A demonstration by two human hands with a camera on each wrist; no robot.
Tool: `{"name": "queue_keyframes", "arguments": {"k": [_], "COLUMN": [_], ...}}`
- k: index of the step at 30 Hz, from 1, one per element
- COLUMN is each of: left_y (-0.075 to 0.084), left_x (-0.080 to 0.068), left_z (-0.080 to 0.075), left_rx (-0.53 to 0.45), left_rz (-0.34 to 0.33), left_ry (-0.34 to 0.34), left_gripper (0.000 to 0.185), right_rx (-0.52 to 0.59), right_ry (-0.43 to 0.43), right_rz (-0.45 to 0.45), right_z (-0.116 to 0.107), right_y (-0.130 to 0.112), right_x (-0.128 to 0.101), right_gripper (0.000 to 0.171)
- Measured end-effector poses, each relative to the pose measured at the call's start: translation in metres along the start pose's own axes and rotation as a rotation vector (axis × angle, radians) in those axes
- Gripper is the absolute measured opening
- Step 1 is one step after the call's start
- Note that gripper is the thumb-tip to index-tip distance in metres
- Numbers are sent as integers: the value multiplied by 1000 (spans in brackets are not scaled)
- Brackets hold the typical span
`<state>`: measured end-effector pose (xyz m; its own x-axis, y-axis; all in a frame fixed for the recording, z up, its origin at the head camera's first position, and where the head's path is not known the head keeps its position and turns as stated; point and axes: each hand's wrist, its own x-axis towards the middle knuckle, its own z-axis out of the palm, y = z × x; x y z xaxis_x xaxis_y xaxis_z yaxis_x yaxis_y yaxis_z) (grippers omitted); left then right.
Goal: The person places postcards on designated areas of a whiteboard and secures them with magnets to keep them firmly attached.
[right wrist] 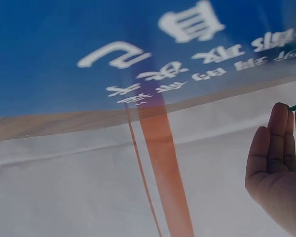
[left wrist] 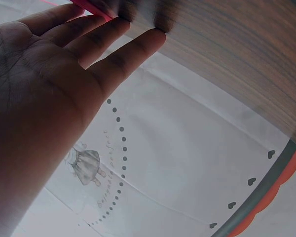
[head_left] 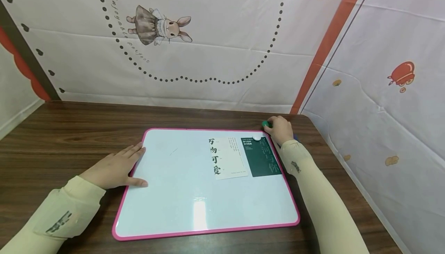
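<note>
A whiteboard (head_left: 163,204) with a pink frame lies flat on the table. My left hand (head_left: 112,167) rests on its left edge, fingers straight and spread, thumb over the white surface. Past the board's top right corner, my right hand (head_left: 281,129) pinches a small green round piece (head_left: 265,124) that looks like a magnet. On the board's right side are a cream card (head_left: 229,161) with dark characters and a dark green card (head_left: 259,159). A white round magnet (head_left: 257,138) sits on the green card's top edge.
A blue card (right wrist: 49,59) with white characters fills the top of the right wrist view; the right arm mostly hides it in the head view. The brown wooden table (head_left: 80,126) meets a white printed cloth (head_left: 222,22) behind and another at the right.
</note>
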<state>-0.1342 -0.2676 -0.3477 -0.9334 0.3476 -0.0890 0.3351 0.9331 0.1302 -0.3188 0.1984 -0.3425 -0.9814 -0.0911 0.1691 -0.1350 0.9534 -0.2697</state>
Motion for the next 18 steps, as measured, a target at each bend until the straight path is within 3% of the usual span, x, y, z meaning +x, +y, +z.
{"name": "queue_keyframes", "arguments": {"k": [18], "left_y": [-1], "left_x": [1], "left_z": [2], "left_rx": [6], "left_rz": [6], "left_ry": [5], "left_gripper": [109], "right_rx": [50], "right_ry": [-8], "right_rz": [-34], "right_z": [2], "right_y": [-18], "right_x": [-6], "right_gripper": [41]}}
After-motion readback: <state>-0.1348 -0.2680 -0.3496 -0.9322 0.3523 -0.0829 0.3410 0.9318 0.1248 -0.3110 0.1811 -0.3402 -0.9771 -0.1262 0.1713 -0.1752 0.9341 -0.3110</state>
